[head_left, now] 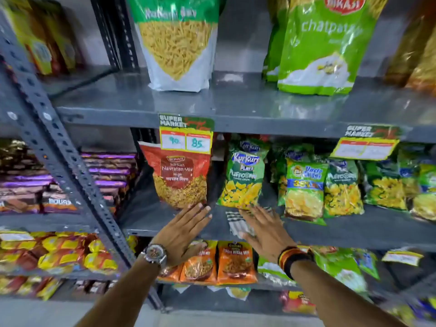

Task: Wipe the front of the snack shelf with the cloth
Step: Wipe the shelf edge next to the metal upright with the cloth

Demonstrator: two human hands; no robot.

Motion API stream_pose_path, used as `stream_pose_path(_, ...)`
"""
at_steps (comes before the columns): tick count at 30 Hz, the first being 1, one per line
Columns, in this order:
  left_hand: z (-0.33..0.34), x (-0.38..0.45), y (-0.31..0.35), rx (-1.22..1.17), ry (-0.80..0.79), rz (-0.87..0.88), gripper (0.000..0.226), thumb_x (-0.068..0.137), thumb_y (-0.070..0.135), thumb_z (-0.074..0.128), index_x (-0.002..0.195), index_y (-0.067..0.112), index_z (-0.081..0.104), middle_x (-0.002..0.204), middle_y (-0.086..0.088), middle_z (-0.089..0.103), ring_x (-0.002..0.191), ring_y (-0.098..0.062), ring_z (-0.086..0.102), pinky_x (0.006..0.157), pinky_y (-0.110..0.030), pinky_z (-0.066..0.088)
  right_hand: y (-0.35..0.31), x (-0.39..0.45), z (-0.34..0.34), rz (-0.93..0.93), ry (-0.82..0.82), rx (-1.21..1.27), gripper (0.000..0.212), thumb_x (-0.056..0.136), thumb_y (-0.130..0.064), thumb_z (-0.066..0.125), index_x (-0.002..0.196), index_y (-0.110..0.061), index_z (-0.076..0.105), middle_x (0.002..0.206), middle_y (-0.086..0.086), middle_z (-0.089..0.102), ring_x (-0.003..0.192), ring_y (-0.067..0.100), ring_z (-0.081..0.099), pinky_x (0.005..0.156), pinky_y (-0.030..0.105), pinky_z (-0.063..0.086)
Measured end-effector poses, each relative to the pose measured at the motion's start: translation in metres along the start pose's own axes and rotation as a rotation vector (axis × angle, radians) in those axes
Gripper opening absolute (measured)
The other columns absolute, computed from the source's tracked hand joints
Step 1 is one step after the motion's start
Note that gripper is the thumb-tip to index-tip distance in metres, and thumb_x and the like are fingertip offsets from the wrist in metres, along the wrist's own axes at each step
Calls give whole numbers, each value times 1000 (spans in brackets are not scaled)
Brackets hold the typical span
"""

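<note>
Fingers (253,212) of the right hand (264,228) spread flat and apart, pressed palm-down on a striped grey-and-white cloth (236,223); nothing clamped, only weight bearing down. Fingers (200,207) of the left hand (182,228) likewise straight and loosely apart, empty, tips just touching the bottom edge of a red Navratan Mix snack bag (180,178) at 12 o'clock from that hand.

Cloth lying on the front strip of the grey metal snack shelf (354,234), just at 9 o'clock of the right palm and partly under it, directly below a green Kurkure Puffcorn bag (244,177) at 12 o'clock. Yellow price tag (186,138) hanging from the shelf above.

Step in hand, by the look of it: wiping proper, cloth already down on the shelf front, left hand apparently steadying or nudging the red bag clear of the wiped strip.

Next move likely calls for: steady downward pressure while sliding the cloth sideways along the front lip, toward 3 o'clock where a long unwiped stretch remains, or toward 9 o'clock under the left hand. Care needed not to snag bag bottoms overhanging the strip; a dragged bag could topple forward off the shelf.
</note>
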State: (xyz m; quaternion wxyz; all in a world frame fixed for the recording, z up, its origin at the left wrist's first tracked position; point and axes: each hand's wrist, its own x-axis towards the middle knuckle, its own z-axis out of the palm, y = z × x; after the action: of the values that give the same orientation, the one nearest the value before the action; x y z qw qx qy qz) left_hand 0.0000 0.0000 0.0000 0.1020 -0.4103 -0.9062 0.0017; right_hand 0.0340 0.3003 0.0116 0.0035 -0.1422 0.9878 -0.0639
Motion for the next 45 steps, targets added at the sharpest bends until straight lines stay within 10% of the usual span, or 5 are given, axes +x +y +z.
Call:
stream_pose_path(13,68,18,-59,37,-217,190,60,110,40,6,160,7,11,168,-10,15,156,-28,11,120,-49,30,-12,24,44,375,27,132,65,87,-76,22,145,-47,26,163,-3,14,152,24,1,112,71,3)
stream_pose_path(25,73,20,-62,-14,-213,188,76,106,29,45,161,18,-7,170,-1,-7,156,-16,-10,126,-36,2,-19,3,45,198,116,197,38,100,-39,36,136,-32,46,151,-3,42,146,18,28,121,48,12)
stream_pose_path(31,8,6,-19,49,-244,96,68,105,21,45,161,18,6,167,-2,2,154,-18,3,125,-41,19,-22,-42,-14,105,125,363,30,101,-27,45,130,-28,51,129,3,63,118,23,55,97,32,43)
stream_pose_path(39,-147,-40,9,157,132,115,54,107,35,38,153,5,38,162,-13,34,150,-29,32,121,-45,31,-43,-82,-138,-182,245,453,33,104,-24,40,135,-31,46,127,-8,59,126,-4,37,120,23,4)
stream_pose_path(45,-282,-67,-37,362,267,59,56,105,36,35,148,1,45,159,-18,37,148,-35,34,119,-52,32,-93,-71,-224,-430,485,325,31,100,-26,49,131,-31,50,129,-7,61,124,6,51,123,39,14)
